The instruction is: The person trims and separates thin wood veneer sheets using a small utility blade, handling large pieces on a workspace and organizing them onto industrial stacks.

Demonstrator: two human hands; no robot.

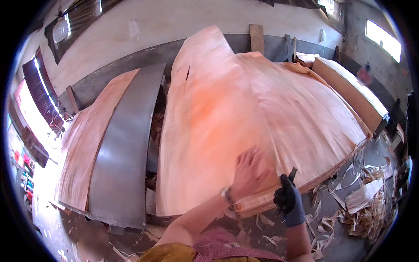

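Note:
A large, pale orange-pink wood veneer sheet (209,118) is spread before me, partly smeared by motion, with a narrow slit near its far left edge. It overlaps a stack of similar veneer sheets (301,105) on the right. My left hand (251,172), bare with a wristwatch (226,195), lies over the sheet's near right part, fingers stretched out and slightly blurred. Just beyond the stack's near edge, my right hand (287,198) wears a dark glove and is closed around a short dark flat-bladed tool (293,174) whose end sticks up.
To the left are a grey metal-like panel (124,144) and another veneer stack (87,153). Veneer scraps (366,205) litter the floor at right. A tall block of stacked sheets (349,87) stands at the far right, near the wall (174,22).

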